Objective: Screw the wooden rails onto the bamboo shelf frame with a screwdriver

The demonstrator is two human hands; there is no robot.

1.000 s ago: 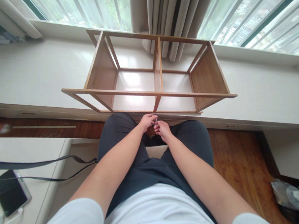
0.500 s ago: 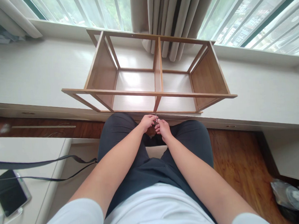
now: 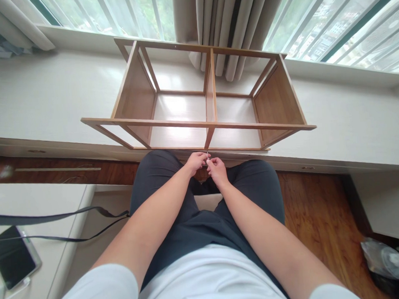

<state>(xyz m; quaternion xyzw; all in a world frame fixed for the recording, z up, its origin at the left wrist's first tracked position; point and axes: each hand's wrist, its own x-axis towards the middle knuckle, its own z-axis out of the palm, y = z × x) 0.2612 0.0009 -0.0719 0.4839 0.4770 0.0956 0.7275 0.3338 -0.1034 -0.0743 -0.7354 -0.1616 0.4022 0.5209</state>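
My left hand and my right hand meet above my knees, fingers pinched close together. Between their fingertips is a thin, shiny metal piece, too small to name for certain. It points up toward the shelf's near edge, and both hands appear to pinch it. Just beyond them a brown wooden shelf frame lies on a white ledge, with side panels, an upright divider in its middle and open sections. My hands stay apart from the frame.
The white ledge runs along the windows, with a grey curtain behind the frame. At left, a desk bears a phone, a cable and a black strap. A plastic bag lies at lower right.
My right-hand fingers have shifted slightly around the thin metal piece, which leans a little to the left. The shelf frame stays in place.
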